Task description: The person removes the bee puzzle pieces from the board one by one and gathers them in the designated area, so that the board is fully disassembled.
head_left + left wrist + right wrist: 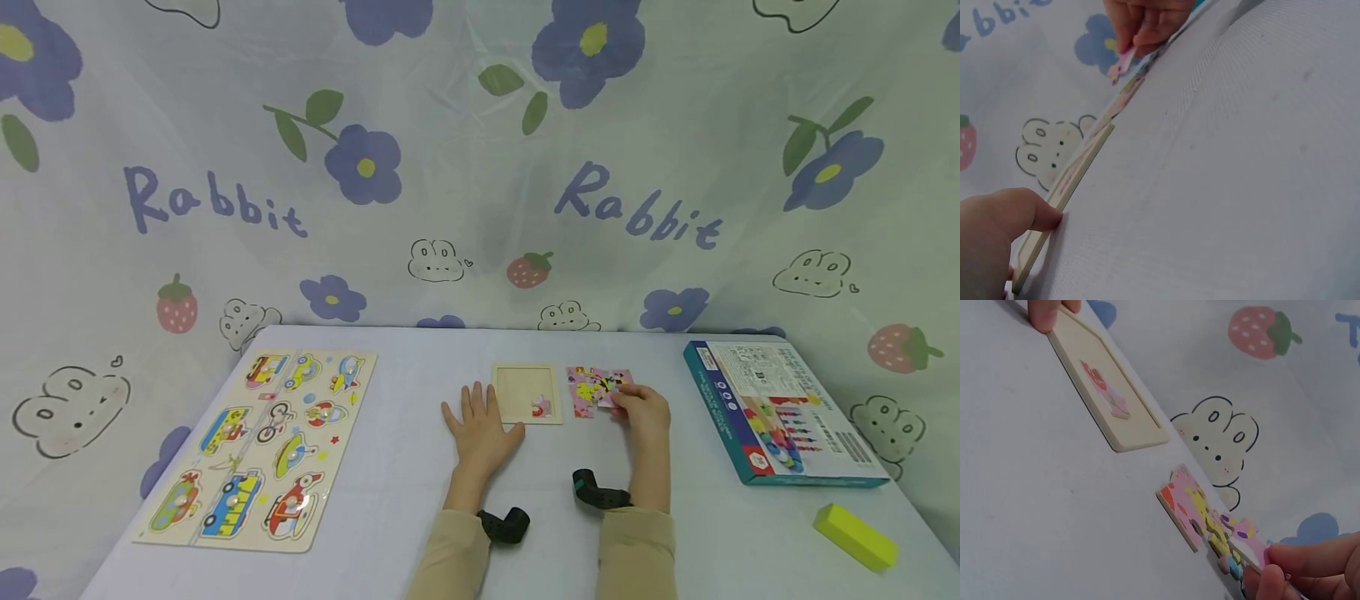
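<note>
My right hand [643, 408] pinches a pink puzzle piece [1249, 544] between thumb and fingertips, lifted just over a cluster of joined puzzle pieces [581, 387]. Left of that cluster lies a square wooden puzzle tray [525, 392] with a raised rim. One loose puzzle piece [542, 407], pink with red, rests inside the tray toward its lower right. My left hand [482, 429] lies with spread, straight fingers at the tray's lower left corner. In the left wrist view its thumb [1044, 212] touches the tray's edge; the other fingertips are mostly hidden there.
On the left lies a large wooden vehicle puzzle board [255, 450]. A flat printed box [783, 417] with teal sides lies at the right, and a yellow block [855, 537] sits in front of it. A patterned curtain [480, 167] hangs behind the white table [375, 533].
</note>
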`<state>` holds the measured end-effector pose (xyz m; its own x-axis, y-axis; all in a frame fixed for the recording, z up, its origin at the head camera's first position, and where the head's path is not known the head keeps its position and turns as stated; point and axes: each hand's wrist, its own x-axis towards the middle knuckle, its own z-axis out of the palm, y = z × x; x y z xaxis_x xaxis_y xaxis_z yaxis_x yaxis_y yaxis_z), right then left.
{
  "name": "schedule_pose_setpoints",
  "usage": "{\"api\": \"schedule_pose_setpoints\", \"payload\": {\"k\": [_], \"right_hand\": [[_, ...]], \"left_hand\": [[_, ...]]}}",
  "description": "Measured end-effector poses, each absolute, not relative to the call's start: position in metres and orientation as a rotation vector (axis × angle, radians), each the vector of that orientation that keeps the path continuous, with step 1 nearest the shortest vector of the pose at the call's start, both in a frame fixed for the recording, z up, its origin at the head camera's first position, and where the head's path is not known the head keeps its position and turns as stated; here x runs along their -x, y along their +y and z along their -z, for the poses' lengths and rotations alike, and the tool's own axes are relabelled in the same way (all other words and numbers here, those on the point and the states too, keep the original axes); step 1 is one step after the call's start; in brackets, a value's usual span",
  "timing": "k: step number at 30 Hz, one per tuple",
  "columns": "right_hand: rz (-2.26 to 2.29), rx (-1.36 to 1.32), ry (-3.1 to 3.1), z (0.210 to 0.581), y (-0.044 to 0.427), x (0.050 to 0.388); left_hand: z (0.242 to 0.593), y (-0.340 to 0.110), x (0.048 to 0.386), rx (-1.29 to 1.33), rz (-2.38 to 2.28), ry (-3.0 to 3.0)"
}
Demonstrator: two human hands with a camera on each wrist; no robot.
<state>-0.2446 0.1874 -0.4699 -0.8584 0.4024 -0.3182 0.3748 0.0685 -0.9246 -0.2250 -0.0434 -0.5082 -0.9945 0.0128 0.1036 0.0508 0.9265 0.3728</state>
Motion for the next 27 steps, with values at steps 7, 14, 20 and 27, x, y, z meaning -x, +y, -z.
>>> {"api": "schedule_pose_setpoints", "payload": {"k": [7,14,20,27], "right_hand": [[-2.013,0.915,-2.327,0.4665,0.1916,0.2394],[-1.874,0.925,-2.429,0.4646,0.1911,0.2372],[-1.816,0.911,-2.477,0.4652,0.1901,0.2371],[-1.806,0.921,-2.491,0.4648,0.1886,0.2363]], "left_hand": [[0.5069,-0.0435,0.2241,0.051,0.577,-2.985],[0.5064,-0.0433,0.2237,0.053,0.583,-2.984],[0.5064,-0.0433,0.2239,0.056,0.586,-2.985],[0.5058,-0.0431,0.2207,0.081,0.632,-2.922]]}}
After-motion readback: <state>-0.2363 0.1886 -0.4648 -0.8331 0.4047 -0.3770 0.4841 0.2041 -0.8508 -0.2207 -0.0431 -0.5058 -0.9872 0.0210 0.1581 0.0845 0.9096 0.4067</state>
